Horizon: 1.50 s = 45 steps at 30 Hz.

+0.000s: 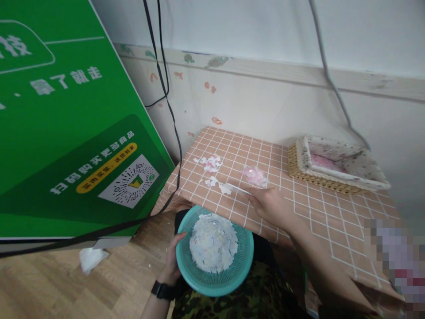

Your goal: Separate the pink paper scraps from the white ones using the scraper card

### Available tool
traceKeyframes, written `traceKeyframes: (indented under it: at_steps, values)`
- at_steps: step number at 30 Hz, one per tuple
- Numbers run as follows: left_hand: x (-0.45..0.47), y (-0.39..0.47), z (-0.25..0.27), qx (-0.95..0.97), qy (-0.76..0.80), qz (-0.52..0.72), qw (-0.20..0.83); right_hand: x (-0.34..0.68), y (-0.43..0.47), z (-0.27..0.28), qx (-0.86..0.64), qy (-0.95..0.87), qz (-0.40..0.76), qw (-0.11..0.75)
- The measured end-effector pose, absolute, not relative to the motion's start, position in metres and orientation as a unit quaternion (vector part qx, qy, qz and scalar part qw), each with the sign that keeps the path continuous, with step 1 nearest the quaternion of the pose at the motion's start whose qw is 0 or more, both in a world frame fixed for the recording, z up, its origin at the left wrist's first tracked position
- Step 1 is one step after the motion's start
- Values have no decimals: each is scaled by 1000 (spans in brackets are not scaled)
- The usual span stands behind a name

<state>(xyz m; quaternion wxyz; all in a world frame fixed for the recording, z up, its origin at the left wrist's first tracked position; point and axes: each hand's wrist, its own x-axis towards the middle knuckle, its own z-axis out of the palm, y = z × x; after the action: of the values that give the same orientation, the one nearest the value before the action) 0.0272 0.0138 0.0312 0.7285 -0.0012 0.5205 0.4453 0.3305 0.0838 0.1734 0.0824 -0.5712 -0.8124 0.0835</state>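
The left forearm rises from the bottom edge, a black wristband (162, 290) at the wrist. The left hand (172, 252) grasps the turquoise basket (247, 261) at its left side, thumb over the rim, the remaining fingers hidden behind it. The basket sits above the person's lap and camouflage clothing (229, 305), holding a heap of paper scraps (214, 243).

The right forearm enters from the lower right and slants up and leftward over the near edge of the table (232, 212). The right hand (265, 203) is held low over the checked surface, back upward, pinching a pale stick (239, 190); its exact kind cannot be told. The stick points left, its tip at the loose scraps (217, 184).

Just beyond the right hand lies a pink-and-white clump (255, 175). A second scrap pile (210, 163) lies farther left. A lined wicker basket (299, 166) stands to the right, near the wall (245, 106).
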Motion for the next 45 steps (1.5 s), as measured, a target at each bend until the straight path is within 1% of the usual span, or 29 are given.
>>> traceKeyframes:
  at_steps: [8,14,21,26,35,45]
  values:
    - [20,18,55,10,518,436,736,332,79,181,-522,-838,127,94]
    - [21,21,64,22,534,447,717,330,91,182,-548,-827,81,95]
    - [23,21,72,28,527,452,719,330,106,186,-524,-848,64,53]
    - [24,20,74,18,522,450,724,327,119,200,-489,-870,24,53]
    - [24,20,73,8,516,450,729,327,137,197,-515,-857,8,27]
    - [24,21,74,13,521,454,723,326,131,196,-520,-853,-2,40]
